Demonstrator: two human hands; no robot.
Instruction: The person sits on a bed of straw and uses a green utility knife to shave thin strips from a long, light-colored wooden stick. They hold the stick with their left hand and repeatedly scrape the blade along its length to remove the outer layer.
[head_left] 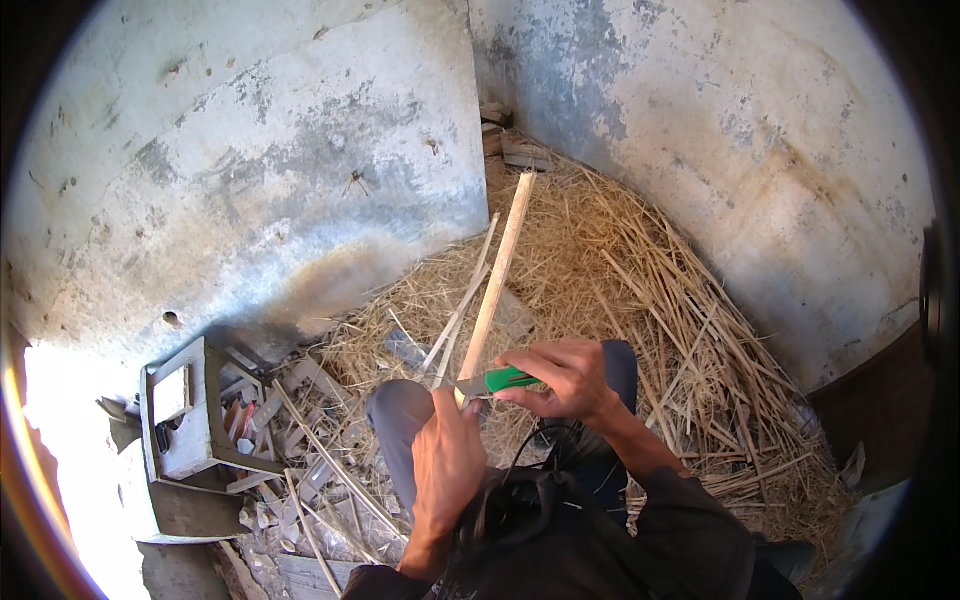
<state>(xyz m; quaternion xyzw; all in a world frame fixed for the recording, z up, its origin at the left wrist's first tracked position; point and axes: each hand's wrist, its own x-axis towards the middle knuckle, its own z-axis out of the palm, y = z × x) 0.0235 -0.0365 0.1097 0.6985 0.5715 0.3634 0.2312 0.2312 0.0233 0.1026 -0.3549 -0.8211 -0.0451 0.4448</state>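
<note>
- 2 bare hands in my head view, near each other above the lap: left hand [450, 460], right hand [565, 378].
- Left: fingers curled around the near end of a wooden strip [497, 275]; finger detail partly hidden from me.
- Right: fist closed on the green handle of a knife [510, 379], its blade lying across the strip near the left thumb. I can't tell how deep it bites.
- Strip runs up and away from between the 2 bent knees, far end over the straw-like litter [570, 240].
- Just left of it I get thin pale slats [465, 296].
- Right side: heap of loose sticks [690, 340] along the wall [720, 130], paint peeling.
- Left side: tilted box-like frame [190, 455], wood scraps, long sticks [338, 465] lying aslant.
</note>
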